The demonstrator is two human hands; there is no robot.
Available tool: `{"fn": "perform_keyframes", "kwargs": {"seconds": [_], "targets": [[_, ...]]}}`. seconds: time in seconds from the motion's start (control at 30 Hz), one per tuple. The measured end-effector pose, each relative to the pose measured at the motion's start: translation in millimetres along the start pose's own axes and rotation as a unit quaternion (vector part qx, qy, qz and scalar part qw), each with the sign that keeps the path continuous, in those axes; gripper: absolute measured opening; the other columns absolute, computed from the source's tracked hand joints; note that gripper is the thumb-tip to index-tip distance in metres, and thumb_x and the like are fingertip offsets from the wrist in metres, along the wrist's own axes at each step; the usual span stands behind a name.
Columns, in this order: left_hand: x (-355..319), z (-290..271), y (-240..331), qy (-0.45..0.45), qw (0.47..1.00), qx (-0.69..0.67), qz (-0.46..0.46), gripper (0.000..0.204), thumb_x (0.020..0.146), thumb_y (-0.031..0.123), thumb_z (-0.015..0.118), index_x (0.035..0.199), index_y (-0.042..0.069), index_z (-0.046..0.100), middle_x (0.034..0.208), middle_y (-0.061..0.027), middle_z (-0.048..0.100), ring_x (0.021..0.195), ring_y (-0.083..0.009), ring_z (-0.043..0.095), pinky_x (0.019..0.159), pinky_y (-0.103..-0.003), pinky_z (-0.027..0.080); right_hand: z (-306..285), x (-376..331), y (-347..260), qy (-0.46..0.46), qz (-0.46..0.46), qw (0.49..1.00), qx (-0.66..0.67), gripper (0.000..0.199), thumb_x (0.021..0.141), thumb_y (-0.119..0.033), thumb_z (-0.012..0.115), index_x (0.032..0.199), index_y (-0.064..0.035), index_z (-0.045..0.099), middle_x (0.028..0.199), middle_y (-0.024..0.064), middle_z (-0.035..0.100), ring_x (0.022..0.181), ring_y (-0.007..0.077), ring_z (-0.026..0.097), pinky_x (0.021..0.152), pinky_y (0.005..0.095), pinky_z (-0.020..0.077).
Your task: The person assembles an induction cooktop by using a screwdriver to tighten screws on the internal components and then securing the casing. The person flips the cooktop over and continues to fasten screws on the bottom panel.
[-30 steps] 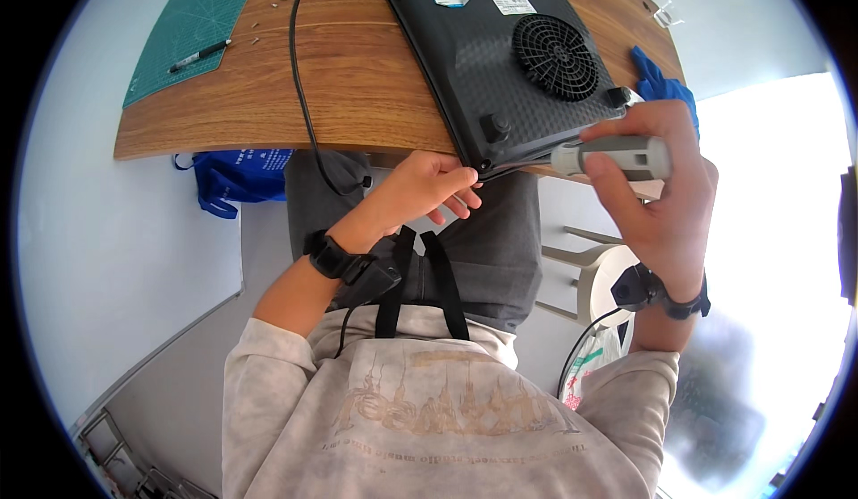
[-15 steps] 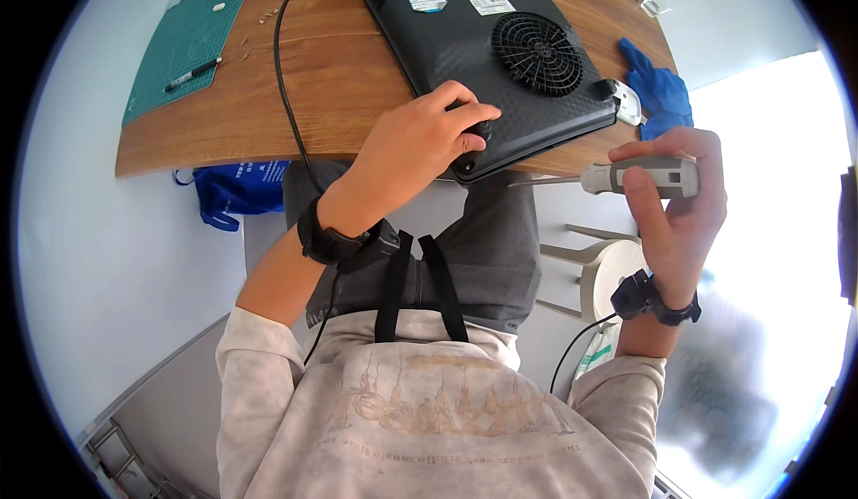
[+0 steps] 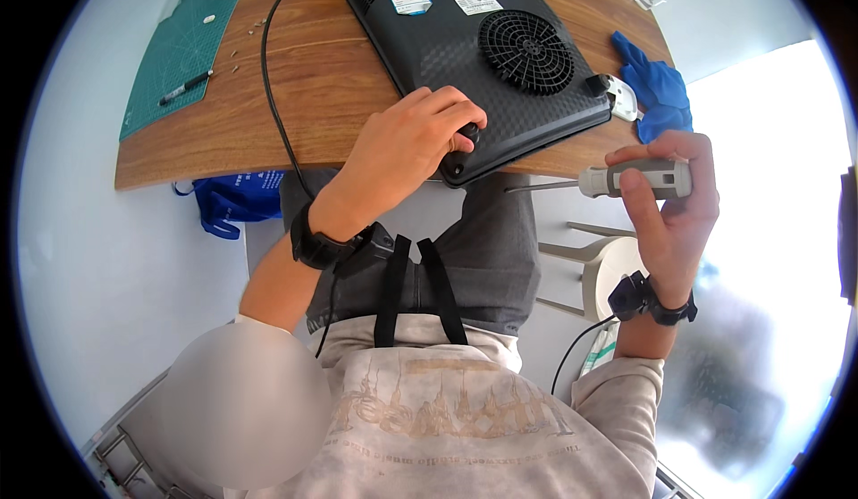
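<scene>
An induction cooker (image 3: 429, 61) lies upside down on the table, its round black fan grille (image 3: 527, 52) facing up. At the cooker's near edge, the fingers of my left hand (image 3: 398, 155) are closed round a small round black foot (image 3: 469, 133). A dark screw hole shows at the corner just below it. Off to the right, beyond the table's front edge, my right hand (image 3: 675, 200) grips a screwdriver (image 3: 635, 179) by its grey and white handle. The shaft points left, over my lap and apart from the cooker.
A black power cord (image 3: 271, 79) curves from the cooker down the table's left side. A green cutting mat (image 3: 192, 48) with a marker pen (image 3: 185, 87) lies at the left, small loose bits beside it. At the right are a blue cloth (image 3: 660, 92) and a white plastic piece (image 3: 623, 97).
The cooker has shifted slightly left in view. My left fingers have curled in around the black foot and moved a little left. The screwdriver has hardly moved.
</scene>
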State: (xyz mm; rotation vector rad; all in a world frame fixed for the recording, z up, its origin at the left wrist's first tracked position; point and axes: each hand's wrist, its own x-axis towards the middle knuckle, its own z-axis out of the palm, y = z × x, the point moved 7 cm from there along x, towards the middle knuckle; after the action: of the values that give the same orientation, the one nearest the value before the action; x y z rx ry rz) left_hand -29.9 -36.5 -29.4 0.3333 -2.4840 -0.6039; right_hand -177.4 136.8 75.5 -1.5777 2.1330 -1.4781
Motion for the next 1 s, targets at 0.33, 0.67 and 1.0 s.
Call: {"fn": "perform_keyframes", "kwargs": {"seconds": [0.33, 0.67, 1.0], "targets": [[-10, -12, 2, 0.046, 0.998, -0.047, 0.001, 0.024, 0.089, 0.019, 0.076, 0.113, 0.015, 0.072, 0.111, 0.0004, 0.069, 0.096, -0.0219, 0.067, 0.077, -0.034, 0.057, 13, 2, 7, -0.042, -0.029, 0.997, -0.066, 0.028, 0.082, -0.001, 0.072, 0.103, -0.0027, 0.054, 0.089, 0.0091, 0.073, 0.080, 0.0130, 0.067, 0.074, 0.0264, 0.0511], [-68, -142, -102, 0.180, 0.942, -0.073, -0.272, 0.019, 0.100, 0.019, 0.063, 0.112, 0.007, 0.070, 0.102, -0.0078, 0.074, 0.091, -0.0156, 0.069, 0.075, -0.028, 0.054, -3, -7, 63, 0.029, 0.102, 0.984, 0.143, 0.016, 0.071, 0.003, 0.052, 0.086, -0.0035, 0.049, 0.077, 0.0095, 0.064, 0.063, 0.0127, 0.056, 0.060, 0.0265, 0.0466], [35, -169, -190, 0.148, 0.965, 0.083, -0.198, 0.026, 0.100, 0.017, 0.063, 0.122, 0.004, 0.064, 0.116, -0.0120, 0.072, 0.108, -0.0251, 0.069, 0.093, -0.036, 0.053, 78, -50, 134, -0.099, 0.238, 0.964, 0.063, 0.036, 0.097, -0.028, 0.069, 0.117, -0.0016, 0.054, 0.077, 0.0044, 0.073, 0.049, 0.0095, 0.054, 0.046, 0.0262, 0.0405]]}}
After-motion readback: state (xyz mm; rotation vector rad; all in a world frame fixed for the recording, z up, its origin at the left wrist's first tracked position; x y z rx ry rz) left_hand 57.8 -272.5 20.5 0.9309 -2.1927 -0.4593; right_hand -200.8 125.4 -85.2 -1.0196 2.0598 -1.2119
